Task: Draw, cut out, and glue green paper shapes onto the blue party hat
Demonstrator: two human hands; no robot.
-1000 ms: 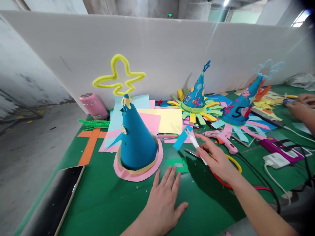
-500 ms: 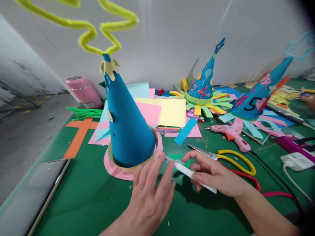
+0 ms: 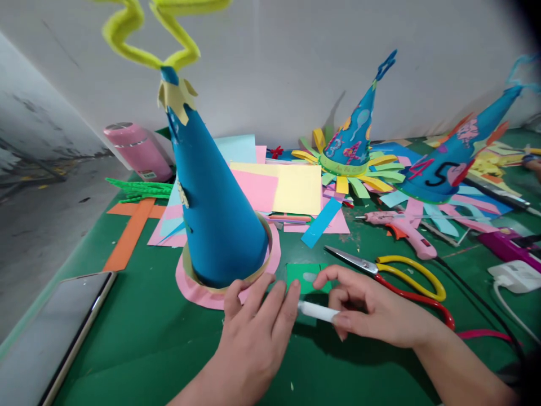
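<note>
My right hand (image 3: 372, 313) grips a white stick-like tool (image 3: 316, 310), held level and pointing left. My left hand (image 3: 256, 332) has its fingers together at the tip of that tool, touching it. Both hands hover over a small green paper square (image 3: 305, 274) on the green mat. Just behind my left hand stands a tall blue paper cone hat (image 3: 211, 197) on a pink paper ring (image 3: 203, 292), topped with a yellow pipe-cleaner shape (image 3: 147, 39).
Yellow-and-red scissors (image 3: 393, 270) and a pink glue gun (image 3: 401, 225) lie to the right. Two decorated blue cone hats (image 3: 355, 141) (image 3: 456, 158) stand behind. Coloured paper sheets (image 3: 291, 189), a pink bottle (image 3: 137, 149), a tablet (image 3: 54, 332) at lower left, cables at right.
The view has come closer to the blue cone. My right hand brought the white tool down from near the blue strip to the green square, and my left hand lifted to meet its tip.
</note>
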